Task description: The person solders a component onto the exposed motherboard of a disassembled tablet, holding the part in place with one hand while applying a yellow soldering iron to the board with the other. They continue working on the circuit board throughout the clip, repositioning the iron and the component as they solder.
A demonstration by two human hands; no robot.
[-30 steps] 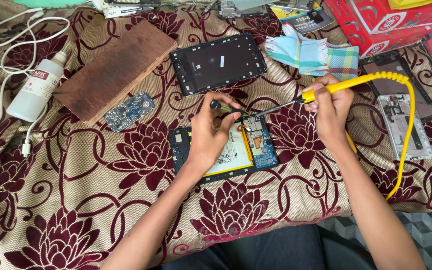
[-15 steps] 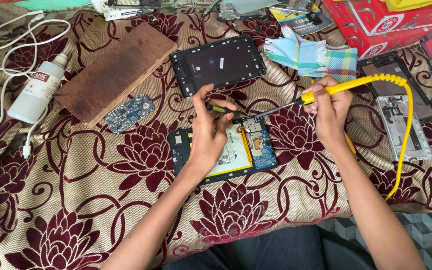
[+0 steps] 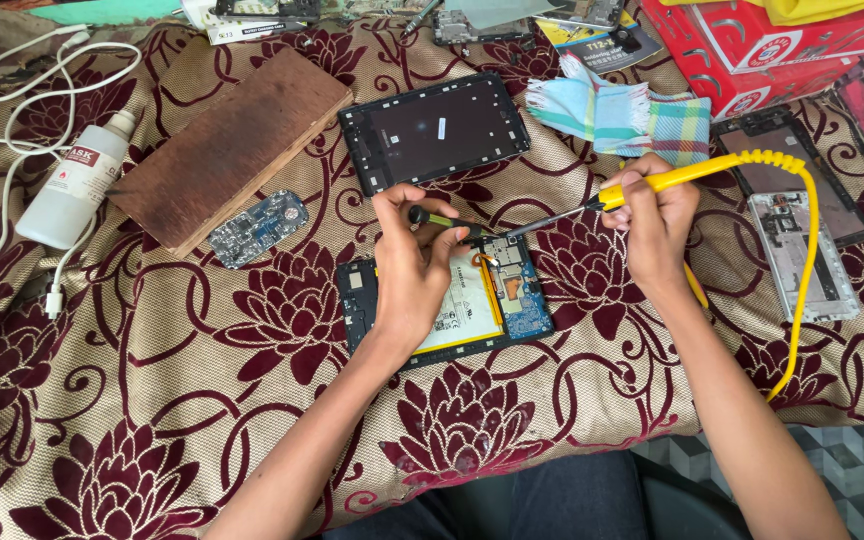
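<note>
Since a moment ago little has shifted: both my hands have stayed over the opened tablet with its flat pale battery and blue circuit board (image 3: pixel 452 300), which lies on the soft maroon-and-beige flowered cloth (image 3: pixel 152 400) in front of me. My left hand (image 3: pixel 414 268) arches over the tablet's left half, wrist low, fingers curled tight round a thin dark-handled, green-banded tool (image 3: pixel 442 219) whose tip points right toward the board. My right hand (image 3: pixel 657 225) comes in from the right, closed in a pen-like pinch on the smooth yellow plastic soldering iron (image 3: pixel 652 183); its slim metal shaft slants down-left to the board's top edge, and its ribbed yellow cord loops away to the right. Beyond my hands lie a glossy black rectangular tablet frame (image 3: pixel 435 130), a rough brown wooden block (image 3: pixel 232 145), a small loose blue circuit board (image 3: pixel 257 228), a white plastic bottle (image 3: pixel 72 190) and a folded checked cloth (image 3: pixel 622 115).
</note>
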